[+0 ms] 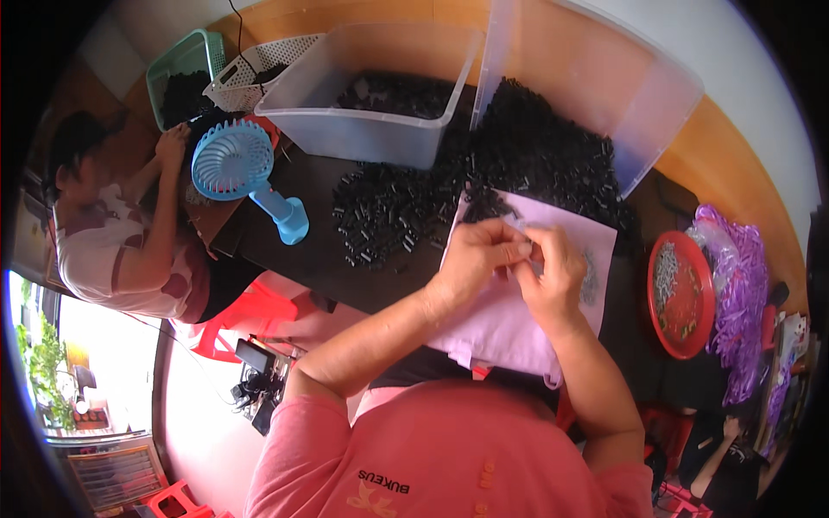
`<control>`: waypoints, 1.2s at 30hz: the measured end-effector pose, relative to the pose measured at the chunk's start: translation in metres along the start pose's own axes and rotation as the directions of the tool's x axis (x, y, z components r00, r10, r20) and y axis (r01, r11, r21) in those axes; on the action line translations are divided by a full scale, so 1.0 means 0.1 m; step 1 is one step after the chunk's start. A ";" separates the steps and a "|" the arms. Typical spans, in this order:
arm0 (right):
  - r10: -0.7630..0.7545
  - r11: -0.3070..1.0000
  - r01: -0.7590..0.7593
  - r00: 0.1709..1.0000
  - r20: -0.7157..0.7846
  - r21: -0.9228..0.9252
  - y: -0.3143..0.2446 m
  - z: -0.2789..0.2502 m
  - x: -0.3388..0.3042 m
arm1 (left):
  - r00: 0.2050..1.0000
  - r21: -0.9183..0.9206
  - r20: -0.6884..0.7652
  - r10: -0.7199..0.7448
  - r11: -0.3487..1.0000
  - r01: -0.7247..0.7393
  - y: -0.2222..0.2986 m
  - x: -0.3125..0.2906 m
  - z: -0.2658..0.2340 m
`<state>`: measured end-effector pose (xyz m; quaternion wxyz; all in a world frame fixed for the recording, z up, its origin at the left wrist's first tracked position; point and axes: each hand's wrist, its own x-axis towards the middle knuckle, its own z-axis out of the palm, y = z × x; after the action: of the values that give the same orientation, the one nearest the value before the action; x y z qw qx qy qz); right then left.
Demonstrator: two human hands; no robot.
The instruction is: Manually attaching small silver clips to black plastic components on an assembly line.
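Note:
Over a pink cloth (484,332) on the table, my left hand (471,259) and my right hand (555,274) meet, thumbs and fingertips pinched together. Whatever sits between them is too small and covered to make out. Just beyond my left fingers, a few small black cylindrical pieces (485,205) rest on the far part of the cloth. To the right of my right hand lies a patch of tiny silvery pieces (590,278). A large heap of the black pieces (540,142) spreads across the table behind and left of the cloth.
A clear plastic bin (363,134) and a tipped clear bin (596,65) stand at the back. At left are a blue handheld fan (231,164) and a co-worker (129,250). A red basin (691,337) with metal pieces and purple straps (743,293) lie right.

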<state>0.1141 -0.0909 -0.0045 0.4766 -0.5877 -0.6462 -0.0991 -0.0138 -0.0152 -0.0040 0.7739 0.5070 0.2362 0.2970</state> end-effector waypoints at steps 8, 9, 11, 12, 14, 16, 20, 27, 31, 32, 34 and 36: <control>-0.085 0.996 0.086 0.994 0.063 -0.011 0.06 -0.01 0.01 | 0.989 -0.099 -0.013 -0.147 0.985 0.145 0.05 -0.02 -0.03; -0.091 0.995 0.093 0.993 0.077 -0.022 0.06 -0.02 0.02 | 0.991 -0.073 -0.003 -0.134 0.988 0.133 0.05 -0.02 -0.04; -0.095 0.995 0.097 0.992 0.081 -0.020 0.04 -0.05 0.02 | 0.993 -0.104 -0.006 -0.117 0.988 0.116 0.01 -0.04 -0.02; -0.095 0.995 0.097 0.992 0.084 -0.020 0.03 -0.07 0.02 | 0.994 -0.134 -0.007 -0.105 0.986 0.103 -0.01 -0.05 -0.01; -0.091 0.995 0.093 0.993 0.075 -0.022 0.00 -0.11 0.03 | 0.991 -0.171 0.018 -0.133 0.976 0.134 0.03 -0.07 0.01; -0.082 0.996 0.084 0.994 0.067 -0.026 -0.01 -0.14 0.02 | 0.985 -0.207 0.048 -0.165 0.963 0.172 0.04 -0.10 0.03; -0.122 0.993 0.122 0.992 0.029 -0.002 0.03 -0.11 -0.02 | 0.989 -0.177 0.075 -0.128 0.974 0.140 -0.01 -0.09 0.02; -0.133 0.990 0.133 0.991 -0.009 -0.041 -0.02 -0.05 0.03 | 0.992 -0.268 0.121 -0.029 0.962 0.061 0.05 -0.07 -0.08; -0.097 0.993 0.098 0.995 -0.009 0.070 0.05 0.04 0.03 | 0.998 -0.028 -0.003 0.067 0.997 -0.067 -0.01 -0.01 -0.06; -0.059 0.988 0.059 0.998 0.001 0.142 0.07 0.01 0.05 | 0.994 0.054 -0.026 0.102 0.993 -0.100 0.11 -0.05 -0.02; 0.058 0.981 -0.052 0.998 -0.029 0.187 0.01 -0.13 0.08 | 0.951 0.309 -0.130 0.279 0.923 -0.229 0.47 -0.13 0.00; 0.146 0.970 -0.115 0.980 -0.136 0.213 0.14 -0.21 0.12 | 0.827 0.387 -0.196 0.527 0.817 -0.429 0.84 -0.03 -0.05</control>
<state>0.1385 -0.0930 0.0090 0.5874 -0.5678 -0.5749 -0.0447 -0.0383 0.0119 0.0717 0.5343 0.6210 0.2579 0.5123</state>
